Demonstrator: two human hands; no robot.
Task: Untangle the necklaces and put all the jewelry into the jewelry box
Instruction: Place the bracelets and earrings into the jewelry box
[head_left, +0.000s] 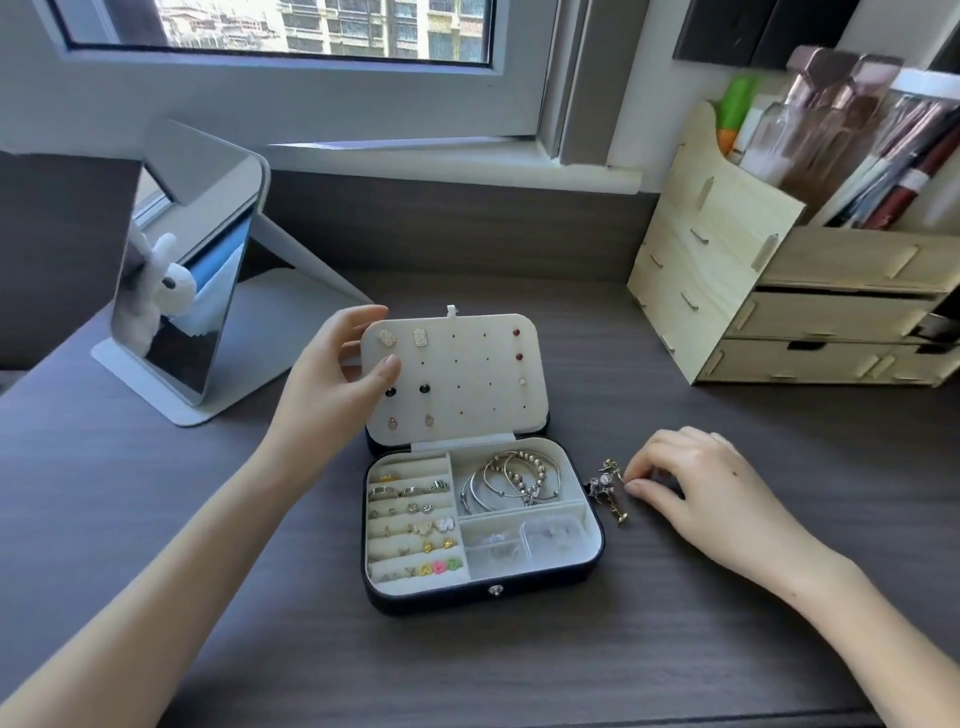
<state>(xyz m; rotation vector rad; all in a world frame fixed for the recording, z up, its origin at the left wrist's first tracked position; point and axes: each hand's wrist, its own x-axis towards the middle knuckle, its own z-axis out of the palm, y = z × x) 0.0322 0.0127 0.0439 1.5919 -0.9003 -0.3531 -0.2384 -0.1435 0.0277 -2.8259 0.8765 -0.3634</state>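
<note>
Mirror (171, 312) stands on the dark desk (519, 665), at 10 o'clock from the jewelry box (483, 590).

Left hand (337, 374): half closed on the earring panel (467, 384). The thumb lies on the panel's front face near its 9 o'clock edge and the fingers wrap behind the top-left corner, so the hand grips that edge and holds nothing else. The panel stands tilted up at the 12 o'clock side of the box, with several studs (387, 338) pinned on it.

The box is open and sits at desk centre. Rings (410, 519) fill the slotted rows on its 9 o'clock side. Bracelets (514, 480) lie piled in the compartment at 1 o'clock. 2 small clear cases (550, 535) sit in the compartment at 4 o'clock.

Necklace tangle (608, 488): on the desk outside the box, just beside its wall at 3 o'clock. It is a small bunched gold and silver cluster, and I cannot tell whether it touches the wall.

Right hand (696, 483): palm down, fingers curled. Thumb and index tips meet on the tangle's 3 o'clock edge and pinch it. The wrist rests on the desk.

Wooden organizer (779, 291), with drawers and cosmetics on top, stands at 2 o'clock from the box, well apart.
</note>
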